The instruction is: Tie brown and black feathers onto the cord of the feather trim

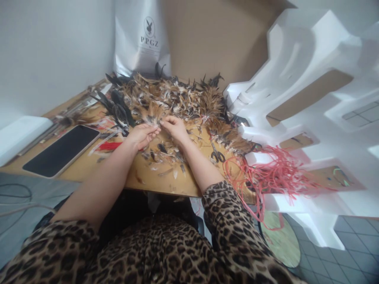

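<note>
My left hand (144, 135) pinches the white base of a small bunch of brown feathers (153, 112), whose tips fan upward away from me. Thumb and fingers of my right hand (174, 128) are pressed together at the right side of the same bunch; a small dark feather seems to be between them. Behind both hands spreads a large heap of brown, white and black feathers (177, 94). Longer black feathers (118, 108) lie left of the bunch. Loose feathers (162, 152) are scattered on the wooden table (133, 179) below my hands.
A tablet or phone with a dark screen (62, 150) lies at the left. Black-handled scissors (217, 154) rest right of my right forearm. Tangled red strips (278, 169) hang over white foam packaging (296, 71) at the right. A silver bag (142, 43) stands behind the heap.
</note>
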Action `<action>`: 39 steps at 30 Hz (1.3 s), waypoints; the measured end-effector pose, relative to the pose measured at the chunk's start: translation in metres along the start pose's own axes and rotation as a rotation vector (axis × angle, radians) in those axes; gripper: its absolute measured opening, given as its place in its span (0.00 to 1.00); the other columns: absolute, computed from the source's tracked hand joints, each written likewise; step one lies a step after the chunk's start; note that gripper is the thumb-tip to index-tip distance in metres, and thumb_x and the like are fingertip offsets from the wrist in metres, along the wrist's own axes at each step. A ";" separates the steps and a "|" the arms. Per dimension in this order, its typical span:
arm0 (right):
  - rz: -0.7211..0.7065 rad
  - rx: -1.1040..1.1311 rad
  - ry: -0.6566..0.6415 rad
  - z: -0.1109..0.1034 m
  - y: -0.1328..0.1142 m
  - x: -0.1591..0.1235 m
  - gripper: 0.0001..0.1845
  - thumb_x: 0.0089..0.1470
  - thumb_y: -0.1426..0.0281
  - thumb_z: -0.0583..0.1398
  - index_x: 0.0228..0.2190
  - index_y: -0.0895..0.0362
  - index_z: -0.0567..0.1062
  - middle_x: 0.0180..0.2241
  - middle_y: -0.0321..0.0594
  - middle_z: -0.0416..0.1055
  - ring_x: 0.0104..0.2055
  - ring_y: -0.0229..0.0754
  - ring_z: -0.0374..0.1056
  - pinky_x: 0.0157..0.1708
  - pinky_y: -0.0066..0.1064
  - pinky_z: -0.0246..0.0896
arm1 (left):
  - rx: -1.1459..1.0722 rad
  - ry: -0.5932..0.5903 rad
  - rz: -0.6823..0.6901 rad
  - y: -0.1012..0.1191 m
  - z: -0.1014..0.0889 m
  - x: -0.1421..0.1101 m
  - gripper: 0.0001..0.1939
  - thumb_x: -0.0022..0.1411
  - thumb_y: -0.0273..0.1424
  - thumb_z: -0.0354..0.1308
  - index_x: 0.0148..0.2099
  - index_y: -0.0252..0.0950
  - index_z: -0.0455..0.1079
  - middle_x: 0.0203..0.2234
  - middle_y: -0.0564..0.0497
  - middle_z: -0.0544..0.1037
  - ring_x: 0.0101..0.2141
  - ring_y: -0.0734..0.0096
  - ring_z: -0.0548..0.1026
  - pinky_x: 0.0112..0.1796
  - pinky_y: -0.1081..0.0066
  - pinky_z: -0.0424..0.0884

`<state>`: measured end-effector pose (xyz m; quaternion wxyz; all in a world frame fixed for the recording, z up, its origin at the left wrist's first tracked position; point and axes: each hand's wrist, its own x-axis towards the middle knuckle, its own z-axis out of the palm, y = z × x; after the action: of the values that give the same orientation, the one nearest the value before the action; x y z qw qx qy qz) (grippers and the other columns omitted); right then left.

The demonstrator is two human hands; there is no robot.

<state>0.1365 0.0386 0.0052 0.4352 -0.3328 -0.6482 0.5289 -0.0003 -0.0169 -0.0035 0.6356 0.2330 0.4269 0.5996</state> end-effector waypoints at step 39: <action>0.137 0.105 -0.044 -0.004 0.010 0.002 0.14 0.35 0.62 0.67 0.21 0.59 0.71 0.20 0.28 0.66 0.24 0.29 0.57 0.28 0.22 0.52 | 0.124 -0.004 0.096 -0.007 -0.005 0.005 0.04 0.48 0.22 0.65 0.27 0.26 0.73 0.22 0.45 0.77 0.21 0.81 0.73 0.25 0.83 0.70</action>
<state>0.1393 0.0438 -0.0036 0.4003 -0.3414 -0.6047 0.5980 -0.0009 -0.0146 -0.0130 0.5910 0.2934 0.4505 0.6014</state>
